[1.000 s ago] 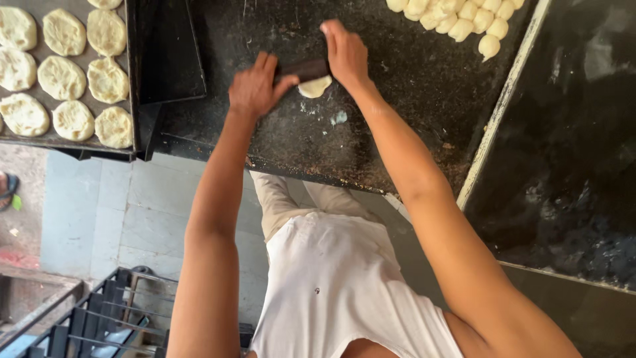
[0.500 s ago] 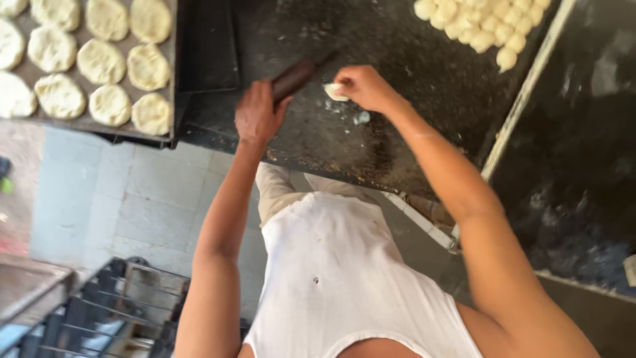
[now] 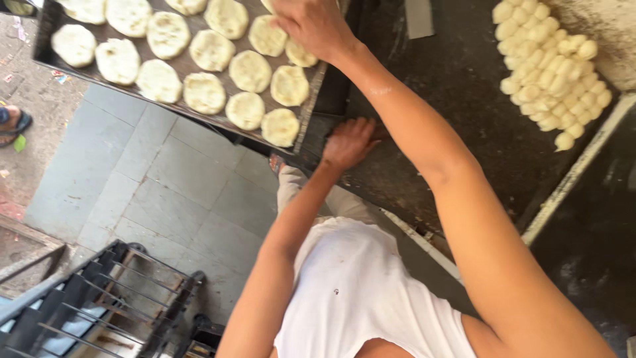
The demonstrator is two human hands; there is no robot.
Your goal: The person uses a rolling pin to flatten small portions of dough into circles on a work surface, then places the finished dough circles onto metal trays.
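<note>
My right hand (image 3: 313, 26) reaches across to the near corner of a dark baking tray (image 3: 309, 109) and lies palm down on a flattened dough disc (image 3: 301, 54), fingers closed on it. Several pale round dough discs (image 3: 205, 93) lie in rows on the tray. My left hand (image 3: 348, 142) rests on the edge of the dark floured counter (image 3: 457, 86), its fingers curled over a dark rolling pin (image 3: 383, 132) that is mostly hidden. A heap of small dough balls (image 3: 546, 66) sits at the counter's far right.
A grey flat piece (image 3: 419, 16) lies at the top of the counter. A pale strip (image 3: 576, 176) borders the counter on the right. Below are grey floor tiles (image 3: 165, 192), a black metal rack (image 3: 99, 298), and another person's sandalled foot (image 3: 13, 122) at the left edge.
My right hand has gone from the counter, where it picked up a flattened dough piece, left to the tray. The left hand stayed at the counter edge with the rolling pin.
</note>
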